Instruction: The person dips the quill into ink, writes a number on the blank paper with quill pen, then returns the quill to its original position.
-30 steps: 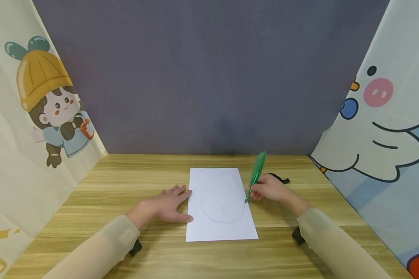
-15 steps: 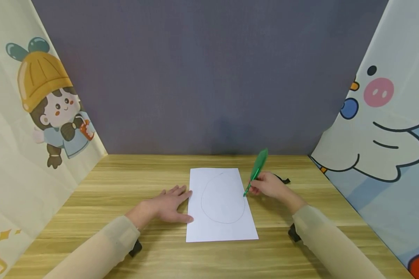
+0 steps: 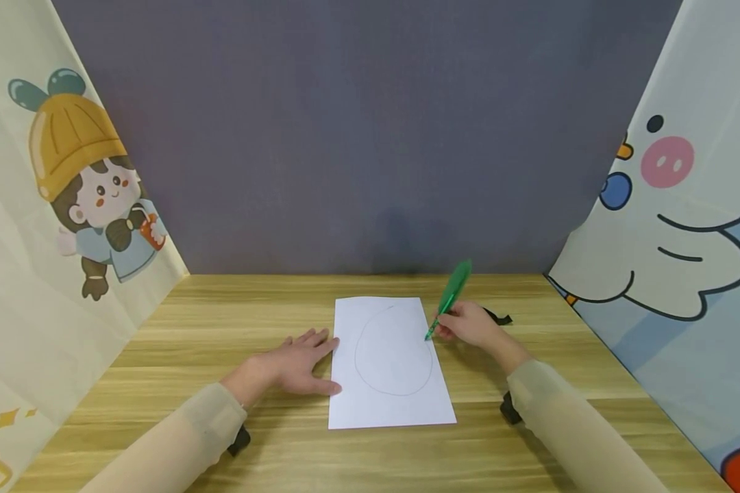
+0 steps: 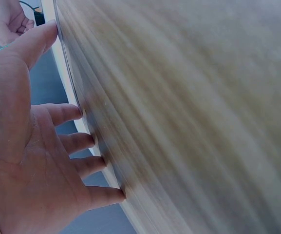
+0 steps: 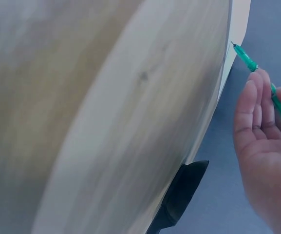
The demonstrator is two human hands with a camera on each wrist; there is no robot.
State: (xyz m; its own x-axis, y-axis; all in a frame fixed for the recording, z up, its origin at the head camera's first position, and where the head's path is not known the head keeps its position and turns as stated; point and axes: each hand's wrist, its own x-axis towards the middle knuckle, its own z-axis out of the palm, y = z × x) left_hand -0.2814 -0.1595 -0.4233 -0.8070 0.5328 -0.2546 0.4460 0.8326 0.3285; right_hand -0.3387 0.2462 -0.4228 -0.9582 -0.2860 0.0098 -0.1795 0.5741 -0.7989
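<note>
A white sheet of paper [image 3: 395,411] lies on the wooden table, bearing a thin curved line like an oval left open at its upper right. With fingers spread, my left hand [image 3: 296,363] rests flat at the paper's left edge, thumb and fingertips on or beside it. My right hand [image 3: 471,325] pinches a green pen [image 3: 453,287] with a leaf-shaped top. The pen leans to the right, its tip at the paper's right side where the line ends. In the right wrist view the pen's [image 5: 247,59] dark point meets the white sheet.
A black strap-like item [image 3: 498,317] lies on the table behind my right hand. The wooden table [image 3: 222,301] ends at a dark grey panel [image 3: 370,137]. Cartoon-printed sheets stand at the left [image 3: 12,274] and right [image 3: 715,287].
My right hand has moved up and slightly left with the pen, and the drawn line has grown along the paper's right side. My left hand stays in place.
</note>
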